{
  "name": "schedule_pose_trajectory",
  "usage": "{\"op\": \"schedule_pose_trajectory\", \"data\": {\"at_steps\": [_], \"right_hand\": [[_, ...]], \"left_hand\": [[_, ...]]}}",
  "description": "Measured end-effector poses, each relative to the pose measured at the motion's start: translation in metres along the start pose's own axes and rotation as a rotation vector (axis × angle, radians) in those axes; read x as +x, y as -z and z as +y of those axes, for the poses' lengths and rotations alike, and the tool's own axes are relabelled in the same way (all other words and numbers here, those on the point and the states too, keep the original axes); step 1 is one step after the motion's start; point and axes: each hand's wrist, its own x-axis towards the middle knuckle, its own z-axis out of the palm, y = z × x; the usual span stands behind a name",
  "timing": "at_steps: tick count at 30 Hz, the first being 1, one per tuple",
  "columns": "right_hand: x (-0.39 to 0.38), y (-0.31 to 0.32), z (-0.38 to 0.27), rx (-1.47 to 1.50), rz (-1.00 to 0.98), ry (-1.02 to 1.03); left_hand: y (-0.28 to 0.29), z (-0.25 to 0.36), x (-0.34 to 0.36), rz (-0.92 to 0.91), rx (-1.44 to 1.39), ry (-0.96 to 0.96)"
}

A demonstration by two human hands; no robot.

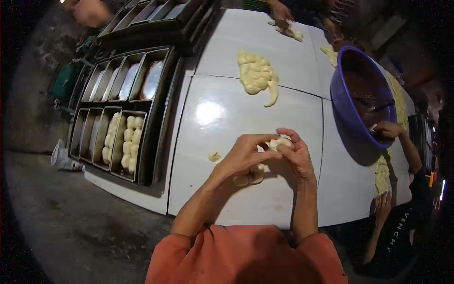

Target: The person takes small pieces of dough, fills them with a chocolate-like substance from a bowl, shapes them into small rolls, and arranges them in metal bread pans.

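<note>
1. Dough piece (280,142), small and pale, sits pinched between both hands above the white table (222,137).
2. Left hand (243,156) grips it with fingertips from the left; right hand (297,154) closes around it from the right.
3. More dough lumps (250,176) lie on the table under the hands.
4. Big dough pile (257,75) lies farther back; a baking tray (124,142) with rolls stands at the left.

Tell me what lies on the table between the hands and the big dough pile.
Nothing: in the head view, the white table is bare between the hands and the dough pile, showing only a light glare.
</note>
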Motion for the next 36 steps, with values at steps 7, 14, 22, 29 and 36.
{"op": "schedule_pose_trajectory", "data": {"at_steps": [7, 14, 22, 29, 36], "right_hand": [[0.005, -0.017, 0.004, -0.268, -0.043, -0.112], [-0.002, -0.034, 0.011, 0.087, -0.038, -0.183], [-0.006, -0.039, 0.022, -0.421, -0.11, -0.348], [-0.025, -0.012, 0.005, -0.293, -0.08, -0.3], [-0.02, -0.004, 0.024, -0.171, 0.105, -0.187]], "left_hand": [[0.001, -0.024, -0.038, 0.208, -0.34, 0.068], [-0.004, -0.024, -0.049, 0.357, -0.724, 0.273], [0.004, -0.038, -0.062, 0.333, -0.252, 0.219], [0.039, -0.049, -0.088, 0.448, 0.358, 0.136], [0.021, -0.106, -0.094, 0.391, 1.05, 0.277]]}}
